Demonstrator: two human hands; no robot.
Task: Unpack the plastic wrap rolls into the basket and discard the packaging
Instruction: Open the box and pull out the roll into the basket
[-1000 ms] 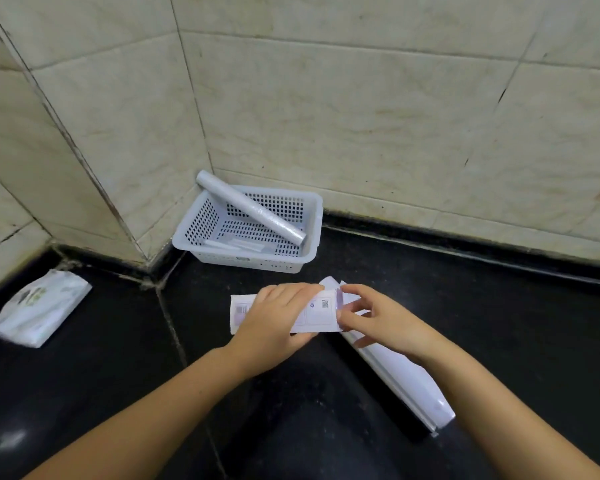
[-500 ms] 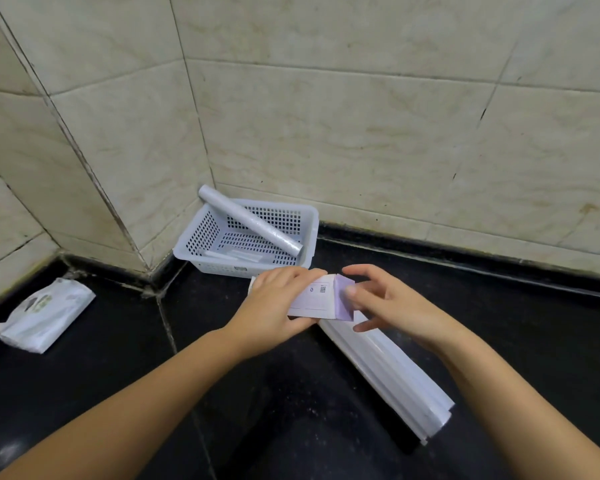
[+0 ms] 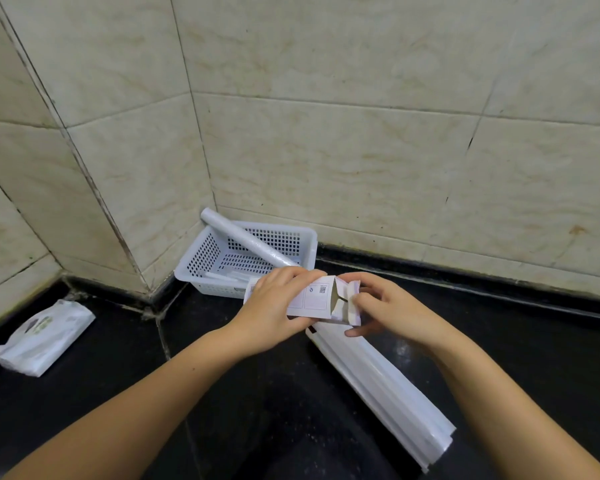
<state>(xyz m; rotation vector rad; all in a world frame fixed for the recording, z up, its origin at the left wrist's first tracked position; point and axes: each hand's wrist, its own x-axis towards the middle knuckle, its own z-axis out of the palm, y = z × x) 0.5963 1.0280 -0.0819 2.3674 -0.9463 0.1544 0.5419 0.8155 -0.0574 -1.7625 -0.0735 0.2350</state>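
Observation:
A white cardboard box (image 3: 314,299) with printed labels is held above the black counter. My left hand (image 3: 274,311) wraps around its middle. My right hand (image 3: 387,308) pinches the end flaps (image 3: 347,301), which stand open at the box's right end. Behind the hands, a white perforated basket (image 3: 307,242) sits in the wall corner. A plastic wrap roll (image 3: 246,240) lies slanted across it, its far end resting over the rim. Flat pale items lie on the basket's floor. What is inside the box is hidden.
A long white package (image 3: 388,389) lies diagonally on the black counter (image 3: 118,375) under my right forearm. A white plastic pouch (image 3: 44,336) rests at the far left. Tiled walls close the back and left.
The box's right end flaps have been pulled open by my right hand. Both hands and the box sit closer to the basket than before.

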